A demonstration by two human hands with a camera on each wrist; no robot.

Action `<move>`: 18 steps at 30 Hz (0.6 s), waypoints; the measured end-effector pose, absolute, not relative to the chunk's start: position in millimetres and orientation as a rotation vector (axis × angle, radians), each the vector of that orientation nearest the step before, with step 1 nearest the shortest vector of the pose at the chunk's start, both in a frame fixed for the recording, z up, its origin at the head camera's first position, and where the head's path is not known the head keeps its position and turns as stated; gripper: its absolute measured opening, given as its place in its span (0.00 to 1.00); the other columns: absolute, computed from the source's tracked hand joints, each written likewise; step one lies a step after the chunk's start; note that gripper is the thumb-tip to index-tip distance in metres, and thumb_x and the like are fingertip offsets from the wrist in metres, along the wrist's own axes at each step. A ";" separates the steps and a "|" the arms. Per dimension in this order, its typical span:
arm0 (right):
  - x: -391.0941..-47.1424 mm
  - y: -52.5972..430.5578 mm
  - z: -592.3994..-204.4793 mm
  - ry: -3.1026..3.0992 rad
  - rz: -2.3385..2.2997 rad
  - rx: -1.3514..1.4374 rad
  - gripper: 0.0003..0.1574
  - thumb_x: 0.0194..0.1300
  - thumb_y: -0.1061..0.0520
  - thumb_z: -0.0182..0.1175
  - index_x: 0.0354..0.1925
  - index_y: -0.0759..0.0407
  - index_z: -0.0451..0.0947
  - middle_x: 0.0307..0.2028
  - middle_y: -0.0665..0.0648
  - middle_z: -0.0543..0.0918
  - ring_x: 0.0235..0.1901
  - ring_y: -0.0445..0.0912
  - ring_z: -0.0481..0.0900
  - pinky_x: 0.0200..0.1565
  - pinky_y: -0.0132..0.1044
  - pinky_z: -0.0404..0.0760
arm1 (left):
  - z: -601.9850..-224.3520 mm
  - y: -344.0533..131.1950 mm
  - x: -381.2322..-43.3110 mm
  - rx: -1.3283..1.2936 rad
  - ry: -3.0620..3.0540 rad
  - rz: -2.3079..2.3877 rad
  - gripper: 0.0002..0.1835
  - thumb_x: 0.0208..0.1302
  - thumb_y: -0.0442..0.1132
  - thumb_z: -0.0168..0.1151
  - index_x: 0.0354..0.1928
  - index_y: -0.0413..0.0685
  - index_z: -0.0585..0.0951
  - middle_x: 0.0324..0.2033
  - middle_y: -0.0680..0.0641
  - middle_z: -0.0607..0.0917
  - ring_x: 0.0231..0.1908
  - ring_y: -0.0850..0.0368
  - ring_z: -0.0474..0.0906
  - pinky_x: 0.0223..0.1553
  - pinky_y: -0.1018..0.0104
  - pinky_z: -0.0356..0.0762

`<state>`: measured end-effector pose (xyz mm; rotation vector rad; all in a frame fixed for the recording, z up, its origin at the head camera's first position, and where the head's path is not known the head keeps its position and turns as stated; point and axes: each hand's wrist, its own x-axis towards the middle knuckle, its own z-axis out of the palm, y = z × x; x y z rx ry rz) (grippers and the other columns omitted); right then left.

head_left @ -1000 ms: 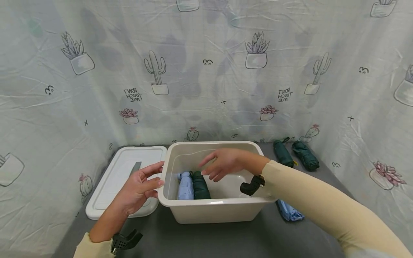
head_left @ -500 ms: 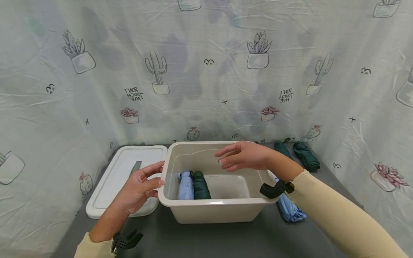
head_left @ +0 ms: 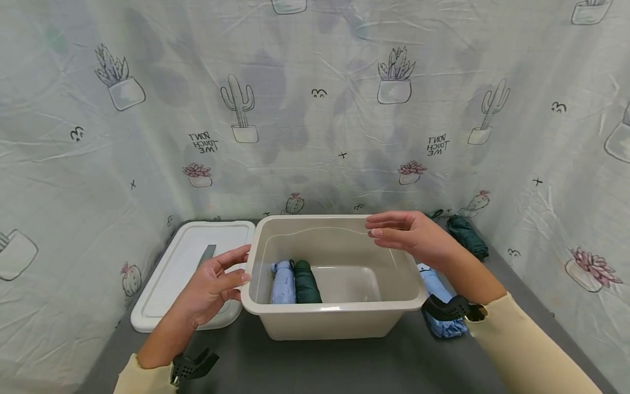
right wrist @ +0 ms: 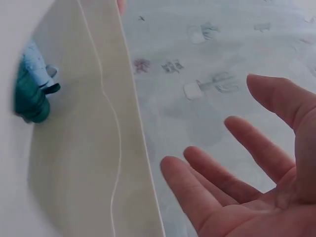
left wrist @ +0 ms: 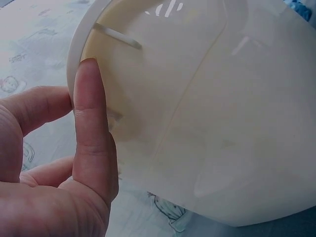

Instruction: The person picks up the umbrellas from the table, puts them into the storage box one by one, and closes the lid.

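Note:
At the left end of a cream plastic storage bin (head_left: 339,307), my left hand (head_left: 209,287) holds the rim between thumb and fingers; in the left wrist view a finger (left wrist: 91,118) lies along the outer wall. My right hand (head_left: 418,235) hovers over the bin's back right corner, fingers extended and holding nothing. The right wrist view has its spread fingers (right wrist: 192,190) apart from the bin wall. Inside the bin, at the left, a light blue folded umbrella (head_left: 283,284) lies beside a dark green folded umbrella (head_left: 307,284).
The white lid (head_left: 167,284) lies flat left of the bin. To the right are a dark green umbrella (head_left: 467,236) and blue umbrellas (head_left: 445,328), partly hidden by my right arm. A patterned curtain (head_left: 315,137) surrounds the grey table (head_left: 320,366).
My right hand has moved right and slightly up, from above the umbrellas in the bin to its back right corner. My left hand stays on the rim.

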<state>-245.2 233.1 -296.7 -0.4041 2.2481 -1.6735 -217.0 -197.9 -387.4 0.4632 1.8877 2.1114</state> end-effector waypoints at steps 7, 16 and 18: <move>-231.8 250.9 -307.3 2.278 -1.874 -0.430 0.28 0.74 0.57 0.61 0.67 0.68 0.73 0.55 0.44 0.86 0.59 0.41 0.84 0.57 0.32 0.84 | -386.6 -199.2 -216.1 0.465 1.871 2.117 0.36 0.72 0.28 0.60 0.77 0.33 0.57 0.59 0.40 0.72 0.48 0.50 0.86 0.39 0.55 0.90; -220.2 276.0 -332.5 2.249 -2.137 -0.441 0.23 0.76 0.60 0.57 0.64 0.69 0.75 0.56 0.47 0.85 0.56 0.40 0.85 0.56 0.30 0.84 | -387.0 -199.1 -216.6 0.463 1.868 2.125 0.36 0.72 0.28 0.60 0.78 0.34 0.58 0.59 0.39 0.72 0.49 0.49 0.86 0.39 0.54 0.90; -218.1 281.6 -339.4 2.271 -2.149 -0.416 0.24 0.76 0.60 0.58 0.65 0.70 0.74 0.55 0.45 0.86 0.56 0.38 0.85 0.55 0.28 0.84 | -387.0 -198.9 -216.7 0.460 1.870 2.123 0.36 0.72 0.28 0.60 0.78 0.34 0.58 0.59 0.39 0.72 0.49 0.49 0.86 0.40 0.53 0.89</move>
